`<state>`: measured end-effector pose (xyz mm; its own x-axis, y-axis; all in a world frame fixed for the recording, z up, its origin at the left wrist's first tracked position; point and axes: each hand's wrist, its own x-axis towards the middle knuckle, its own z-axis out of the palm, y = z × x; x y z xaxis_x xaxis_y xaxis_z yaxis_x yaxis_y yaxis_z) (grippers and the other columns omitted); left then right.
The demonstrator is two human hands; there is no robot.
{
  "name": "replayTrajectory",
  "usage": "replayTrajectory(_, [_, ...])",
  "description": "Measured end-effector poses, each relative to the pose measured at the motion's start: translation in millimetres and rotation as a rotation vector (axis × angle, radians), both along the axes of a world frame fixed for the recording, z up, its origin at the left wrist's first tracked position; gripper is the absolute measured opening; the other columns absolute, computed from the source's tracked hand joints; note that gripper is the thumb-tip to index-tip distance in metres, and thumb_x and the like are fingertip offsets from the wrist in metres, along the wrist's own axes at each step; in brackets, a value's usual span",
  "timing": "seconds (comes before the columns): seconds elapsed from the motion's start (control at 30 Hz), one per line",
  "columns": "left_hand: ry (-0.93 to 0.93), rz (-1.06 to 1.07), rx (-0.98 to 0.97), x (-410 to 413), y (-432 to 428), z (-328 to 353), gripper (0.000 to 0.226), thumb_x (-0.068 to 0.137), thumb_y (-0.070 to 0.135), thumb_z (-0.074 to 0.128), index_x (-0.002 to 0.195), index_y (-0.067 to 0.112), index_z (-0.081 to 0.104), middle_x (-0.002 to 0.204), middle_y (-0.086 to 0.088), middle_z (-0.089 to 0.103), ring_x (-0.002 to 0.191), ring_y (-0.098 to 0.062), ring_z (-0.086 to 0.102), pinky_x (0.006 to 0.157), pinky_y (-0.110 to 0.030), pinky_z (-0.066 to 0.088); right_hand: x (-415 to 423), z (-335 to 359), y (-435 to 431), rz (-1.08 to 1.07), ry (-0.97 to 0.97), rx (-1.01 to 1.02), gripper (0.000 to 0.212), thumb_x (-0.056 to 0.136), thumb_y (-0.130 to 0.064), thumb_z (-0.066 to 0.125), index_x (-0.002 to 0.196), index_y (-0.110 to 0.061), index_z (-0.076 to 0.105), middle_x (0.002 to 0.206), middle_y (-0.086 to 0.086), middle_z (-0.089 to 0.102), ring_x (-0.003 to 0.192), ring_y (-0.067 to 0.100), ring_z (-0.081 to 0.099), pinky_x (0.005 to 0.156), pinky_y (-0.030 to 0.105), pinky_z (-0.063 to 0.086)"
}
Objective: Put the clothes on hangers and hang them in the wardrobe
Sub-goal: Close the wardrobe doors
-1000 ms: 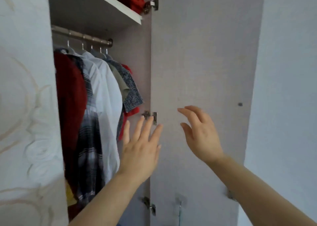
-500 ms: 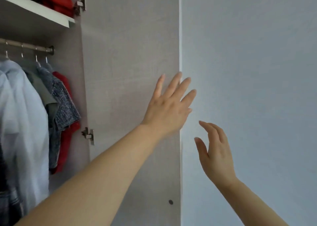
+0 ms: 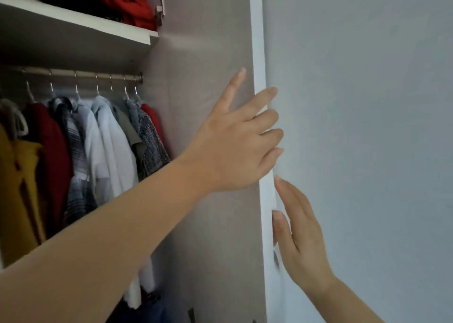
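Reaching across the wardrobe's grey-brown wooden door (image 3: 196, 53), the left hand (image 3: 232, 148) lies flat, fingers spread and straight, three crossing the door's white edge (image 3: 257, 41). Lower right, the right hand (image 3: 301, 237) is flat too, thumb against that edge, palm hidden. Far left, hung clothes (image 3: 110, 139) in mustard, red, plaid and white fill the metal rail (image 3: 81, 74), partly hidden behind the forearm. Crumpled red fabric (image 3: 127, 1) on the white shelf (image 3: 73, 20) is cropped at the top.
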<state>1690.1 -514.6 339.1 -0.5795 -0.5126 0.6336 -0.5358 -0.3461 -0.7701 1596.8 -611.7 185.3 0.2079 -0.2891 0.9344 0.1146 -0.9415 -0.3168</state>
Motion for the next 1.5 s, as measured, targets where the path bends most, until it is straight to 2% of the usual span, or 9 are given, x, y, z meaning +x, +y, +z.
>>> replayTrajectory(0.3, [-0.035,0.150,-0.016,74,132,-6,0.041,0.096,0.033,0.031,0.121,0.021,0.062,0.129,-0.006,0.058,0.133,-0.029,0.036,0.110,-0.054,0.009,77,-3,106,0.312,0.053,-0.147,0.054,0.097,-0.047,0.029,0.143,-0.021,0.021,0.147,-0.001,0.035,0.135,0.004,0.030,0.107,0.009,0.023])
replayTrajectory(0.47, [0.000,0.375,-0.043,121,203,-11,0.041,0.098,0.034,0.031,0.133,0.021,0.048,0.136,-0.006,0.049,0.131,-0.032,0.038,0.106,-0.059,0.019,138,-9,162,0.355,0.088,-0.202,0.063,0.093,-0.045,0.037,0.146,-0.025,0.008,0.151,0.004,0.023,0.139,-0.008,0.008,0.102,-0.001,0.014])
replayTrajectory(0.67, [0.046,0.512,-0.032,178,253,-15,0.039,0.094,0.032,0.044,0.129,0.016,0.055,0.133,-0.006,0.054,0.129,-0.032,0.041,0.104,-0.060,0.023,210,-8,216,0.274,0.067,-0.192,0.061,0.091,-0.042,0.038,0.145,-0.024,0.016,0.148,0.015,0.030,0.133,0.018,0.034,0.094,0.031,0.047])
replayTrajectory(0.93, [0.157,0.645,-0.006,252,278,-20,0.046,0.093,0.035,0.038,0.130,0.011,0.053,0.137,-0.006,0.049,0.130,-0.032,0.041,0.103,-0.060,0.029,294,-6,247,0.123,0.097,-0.183,0.072,0.080,-0.026,0.070,0.140,-0.018,0.031,0.138,0.024,0.043,0.118,0.037,0.053,0.088,0.041,0.048])
replayTrajectory(1.03, [0.272,0.734,0.032,278,281,-25,0.054,0.093,0.038,0.027,0.136,0.011,0.045,0.143,-0.004,0.043,0.135,-0.030,0.033,0.108,-0.058,0.019,323,-3,253,0.073,0.110,-0.198,0.071,0.078,-0.025,0.071,0.139,-0.015,0.035,0.135,0.026,0.045,0.115,0.040,0.054,0.085,0.044,0.051])
replayTrajectory(1.13, [0.375,0.816,0.049,307,278,-30,0.062,0.092,0.044,0.009,0.146,0.015,0.022,0.154,0.000,0.019,0.143,-0.025,0.006,0.112,-0.050,-0.009,351,-2,257,0.043,0.118,-0.185,0.072,0.076,-0.022,0.075,0.138,-0.013,0.039,0.134,0.027,0.046,0.114,0.041,0.054,0.083,0.046,0.053])
replayTrajectory(1.23, [0.453,0.777,0.039,330,273,-34,0.061,0.094,0.044,0.014,0.148,0.015,0.013,0.156,0.001,0.008,0.144,-0.023,-0.003,0.107,-0.045,-0.021,374,-4,256,0.000,0.104,-0.189,0.070,0.076,-0.023,0.075,0.136,-0.013,0.041,0.132,0.028,0.048,0.112,0.041,0.056,0.083,0.046,0.052])
replayTrajectory(1.4, [0.455,0.553,-0.093,350,265,-48,0.055,0.091,0.035,0.033,0.139,0.010,0.039,0.147,-0.005,0.035,0.137,-0.034,0.027,0.110,-0.056,0.017,401,-16,249,-0.047,0.053,-0.221,0.049,0.095,-0.041,0.035,0.137,-0.016,0.037,0.139,0.025,0.042,0.119,0.038,0.052,0.093,0.042,0.046])
replayTrajectory(1.5, [0.425,0.468,-0.192,358,258,-53,0.055,0.088,0.040,0.040,0.132,0.009,0.049,0.140,-0.005,0.046,0.132,-0.034,0.038,0.107,-0.056,0.027,418,-24,243,-0.076,0.004,-0.253,0.047,0.099,-0.043,0.024,0.137,-0.018,0.036,0.143,0.019,0.033,0.122,0.034,0.050,0.091,0.039,0.045])
